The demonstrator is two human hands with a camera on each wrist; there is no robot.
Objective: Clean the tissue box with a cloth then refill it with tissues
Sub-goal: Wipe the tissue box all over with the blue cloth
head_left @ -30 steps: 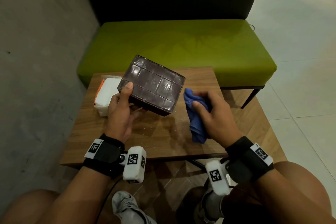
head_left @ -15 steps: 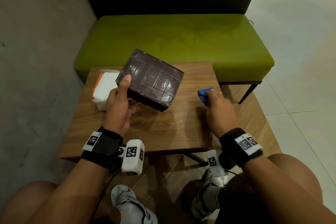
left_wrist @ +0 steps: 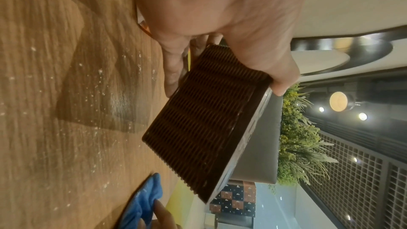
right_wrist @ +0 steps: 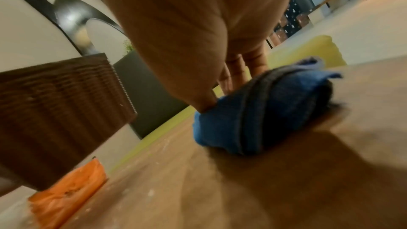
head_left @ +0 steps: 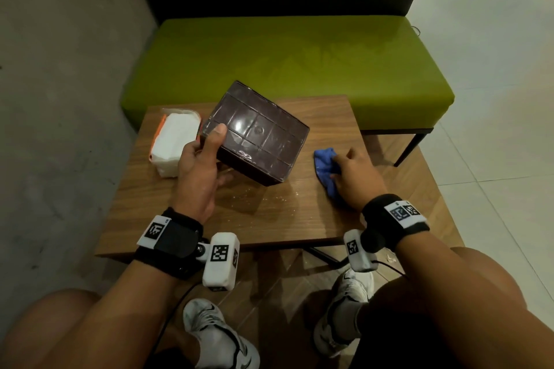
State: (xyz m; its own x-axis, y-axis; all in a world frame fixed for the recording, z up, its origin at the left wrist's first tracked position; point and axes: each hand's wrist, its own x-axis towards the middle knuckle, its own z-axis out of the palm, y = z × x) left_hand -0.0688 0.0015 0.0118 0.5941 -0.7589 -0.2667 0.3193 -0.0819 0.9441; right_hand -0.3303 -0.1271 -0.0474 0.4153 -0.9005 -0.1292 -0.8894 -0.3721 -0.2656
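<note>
My left hand [head_left: 207, 153] grips the dark brown tissue box [head_left: 257, 132] by its near left corner, thumb on its glossy flat face, fingers underneath. The box is tilted and lifted off the wooden table [head_left: 269, 219]; the left wrist view shows its ribbed side [left_wrist: 209, 119]. The blue cloth [head_left: 326, 168] lies bunched on the table to the right, and my right hand [head_left: 353, 171] rests on it with thumb and fingers touching it [right_wrist: 259, 111]. A white tissue pack [head_left: 174, 141] with an orange end lies at the table's far left.
White crumbs or dust speckle the table [left_wrist: 99, 79] under the box. A green bench [head_left: 284, 63] stands right behind the table, with a grey wall [head_left: 60, 69] at the left. My knees and shoes are below the near edge.
My right hand moved right and set the blue cloth down on the table. The left hand kept hold of the box, tilting it slightly.
</note>
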